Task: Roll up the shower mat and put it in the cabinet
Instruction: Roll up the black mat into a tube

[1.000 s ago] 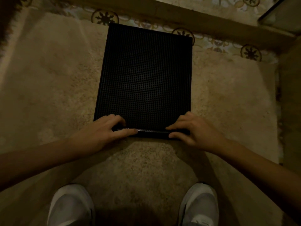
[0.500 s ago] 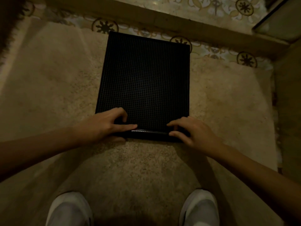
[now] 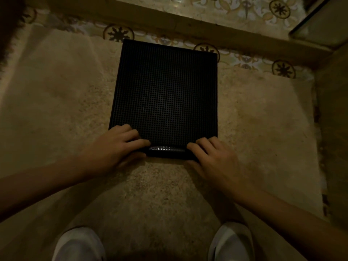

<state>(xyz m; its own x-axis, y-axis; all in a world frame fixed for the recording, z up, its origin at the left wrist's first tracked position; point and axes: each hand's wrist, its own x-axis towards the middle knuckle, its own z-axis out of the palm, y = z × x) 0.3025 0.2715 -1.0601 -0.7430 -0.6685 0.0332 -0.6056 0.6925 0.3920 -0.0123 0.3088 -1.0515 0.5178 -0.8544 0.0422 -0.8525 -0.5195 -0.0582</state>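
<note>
A black shower mat point(image 3: 165, 95) with a fine grid texture lies flat on a beige shaggy rug point(image 3: 56, 110), its far edge reaching the patterned floor tiles point(image 3: 244, 59) in front of a raised threshold point(image 3: 169, 23). Both hands are at the mat's near edge, where a first tight turn of the roll point(image 3: 166, 150) has been curled over; it shows as a narrow glossy tube between them.

The left hand point(image 3: 114, 147) is clamped over the near left corner, fingers curled on top of the turn and thumb tucked beneath at the rug side. The right hand point(image 3: 211, 157) grips the near right corner the same way, fingers bent over the roll. The hands are well apart, one at each end. The person's white shoes point(image 3: 79, 245) stand near the bottom of the view. No cabinet can be made out (the dark object at the far right corner is too cut off to name).

The job looks barely begun: one turn made, nearly the whole mat left flat.

What could go wrong from here seems mostly a matter of evenness. If one hand rolls ahead of the other, the tube will likely skew into a cone and the side edges will not line up. The mat looks like stiff rubber, so a slackened grip may let the turn spring open. The shaggy pile underneath could also drag on the mat and bunch it.
</note>
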